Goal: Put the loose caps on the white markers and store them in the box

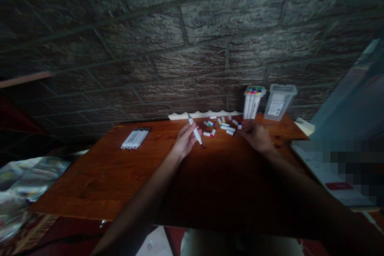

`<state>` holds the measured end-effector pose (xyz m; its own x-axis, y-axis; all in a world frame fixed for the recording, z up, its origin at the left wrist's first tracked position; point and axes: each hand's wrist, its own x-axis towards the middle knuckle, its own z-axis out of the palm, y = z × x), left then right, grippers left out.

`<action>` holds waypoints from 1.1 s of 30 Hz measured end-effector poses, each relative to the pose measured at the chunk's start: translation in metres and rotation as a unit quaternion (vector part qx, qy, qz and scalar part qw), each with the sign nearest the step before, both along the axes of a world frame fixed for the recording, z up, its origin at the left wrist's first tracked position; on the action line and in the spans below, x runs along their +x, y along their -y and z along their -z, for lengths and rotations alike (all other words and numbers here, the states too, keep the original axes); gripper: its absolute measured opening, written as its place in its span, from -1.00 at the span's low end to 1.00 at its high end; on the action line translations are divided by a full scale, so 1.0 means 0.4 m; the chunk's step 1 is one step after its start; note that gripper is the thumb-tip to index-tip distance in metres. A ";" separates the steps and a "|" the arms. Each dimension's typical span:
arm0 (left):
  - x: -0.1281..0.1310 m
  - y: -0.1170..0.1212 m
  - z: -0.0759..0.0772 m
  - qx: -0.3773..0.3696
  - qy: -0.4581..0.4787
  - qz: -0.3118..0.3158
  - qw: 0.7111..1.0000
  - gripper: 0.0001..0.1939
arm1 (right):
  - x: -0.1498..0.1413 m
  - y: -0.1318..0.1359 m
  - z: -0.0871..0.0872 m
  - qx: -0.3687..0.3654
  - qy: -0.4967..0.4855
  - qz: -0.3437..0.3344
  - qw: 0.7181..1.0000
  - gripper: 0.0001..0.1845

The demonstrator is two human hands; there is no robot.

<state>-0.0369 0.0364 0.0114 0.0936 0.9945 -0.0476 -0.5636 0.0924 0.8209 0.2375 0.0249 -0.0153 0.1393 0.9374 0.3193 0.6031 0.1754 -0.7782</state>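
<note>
My left hand (185, 141) grips a white marker (195, 129) at a slant, its dark tip pointing down toward the wooden table (120, 172). My right hand (254, 134) rests with curled fingers on the table, its fingertips at the edge of several loose marker caps and markers (223, 126). What the right fingers pinch, if anything, is hidden. Behind the caps stands a clear holder of upright markers (253, 102) with coloured tops.
A row of markers (135, 139) lies side by side at the table's left. A clear plastic lid or box (279, 102) stands by the brick wall. A white scalloped strip (204, 114) runs along the back edge. White papers (327, 178) lie at the right.
</note>
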 end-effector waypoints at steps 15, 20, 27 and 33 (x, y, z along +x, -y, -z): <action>-0.003 0.019 -0.011 0.070 -0.023 0.041 0.996 -0.69 | 0.012 -0.001 0.016 -0.004 0.156 0.032 0.987 -0.82; 0.008 0.030 -0.017 0.073 -0.039 0.034 0.996 -0.65 | 0.018 -0.005 0.021 -0.034 0.204 0.032 0.978 -0.77; 0.008 0.018 -0.010 0.076 -0.077 0.009 0.994 -0.65 | 0.018 -0.004 0.017 -0.008 0.245 0.045 0.968 -0.77; 0.012 0.013 -0.006 0.083 -0.088 -0.003 0.993 -0.70 | 0.014 0.000 0.011 -0.009 0.242 0.044 0.969 -0.79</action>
